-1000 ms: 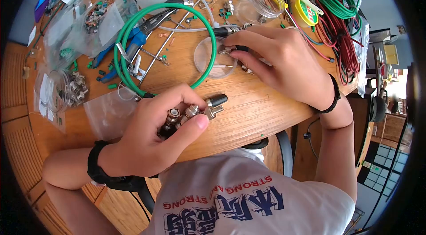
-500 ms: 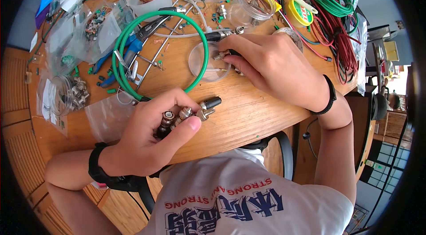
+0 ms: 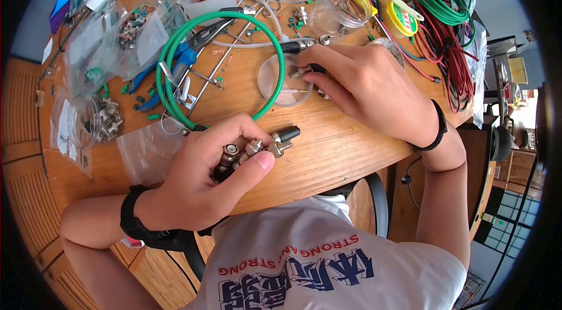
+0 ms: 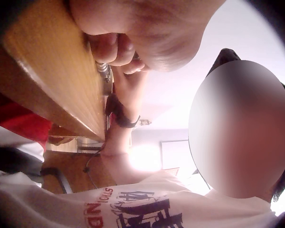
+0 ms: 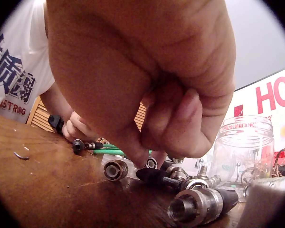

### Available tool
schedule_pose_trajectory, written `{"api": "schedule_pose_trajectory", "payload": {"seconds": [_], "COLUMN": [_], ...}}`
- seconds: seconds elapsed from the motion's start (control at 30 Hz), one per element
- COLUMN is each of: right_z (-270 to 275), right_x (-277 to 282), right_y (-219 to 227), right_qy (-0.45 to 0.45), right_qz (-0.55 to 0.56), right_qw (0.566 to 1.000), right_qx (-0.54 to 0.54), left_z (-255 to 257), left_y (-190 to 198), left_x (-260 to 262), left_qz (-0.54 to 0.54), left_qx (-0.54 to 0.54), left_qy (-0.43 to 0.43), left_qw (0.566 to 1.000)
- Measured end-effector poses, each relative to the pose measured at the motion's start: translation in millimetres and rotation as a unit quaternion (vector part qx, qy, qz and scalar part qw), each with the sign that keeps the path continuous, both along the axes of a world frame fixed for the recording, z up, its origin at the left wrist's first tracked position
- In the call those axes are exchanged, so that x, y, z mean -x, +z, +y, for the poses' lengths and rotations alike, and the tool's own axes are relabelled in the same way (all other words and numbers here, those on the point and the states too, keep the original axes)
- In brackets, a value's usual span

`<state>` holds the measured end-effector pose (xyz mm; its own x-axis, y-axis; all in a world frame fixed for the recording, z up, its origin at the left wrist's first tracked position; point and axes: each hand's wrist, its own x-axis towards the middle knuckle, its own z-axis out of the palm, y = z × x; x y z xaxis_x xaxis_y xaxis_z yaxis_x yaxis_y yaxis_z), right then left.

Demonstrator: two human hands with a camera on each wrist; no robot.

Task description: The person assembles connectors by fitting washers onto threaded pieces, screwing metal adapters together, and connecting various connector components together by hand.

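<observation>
Several metal connectors (image 3: 253, 147), some with black sleeves, lie in the curled fingers of the left hand (image 3: 202, 172), near the table's front edge. Thumb and index finger of the right hand (image 3: 374, 85) pinch a small connector with a black sleeve (image 3: 316, 68), over the right rim of a shallow clear dish (image 3: 269, 85). In the right wrist view, more connectors (image 5: 199, 206) lie on the table below the right hand (image 5: 147, 71). The left wrist view shows the left hand (image 4: 147, 28) from behind, its connectors mostly hidden.
A green cable loop (image 3: 164, 85) lies left of the dish, over a wire rack and blue-handled pliers (image 3: 186, 58). Jars and a white cup (image 3: 206, 3) stand behind. Red cables (image 3: 459, 70) lie at the right, bags and a jar of connectors (image 3: 85, 120) at the left.
The head view has shifted slightly and come back. Both hands keep their holds, with little visible movement over the table.
</observation>
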<state>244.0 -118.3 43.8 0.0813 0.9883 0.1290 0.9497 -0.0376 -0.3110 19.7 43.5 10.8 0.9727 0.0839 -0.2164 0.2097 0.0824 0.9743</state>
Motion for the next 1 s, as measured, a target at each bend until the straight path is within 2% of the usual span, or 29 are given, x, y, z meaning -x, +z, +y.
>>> {"api": "schedule_pose_trajectory", "payload": {"seconds": [1.0], "right_z": [-0.4], "right_x": [0.5], "right_y": [-0.3], "right_qy": [-0.003], "right_qz": [0.011], "right_qw": [1.0], "right_qx": [-0.007], "left_z": [0.3], "left_y": [0.1], "left_x": [-0.1], "left_qz": [0.008], "left_qx": [0.008], "left_qy": [0.0], "left_qw": [1.0]}}
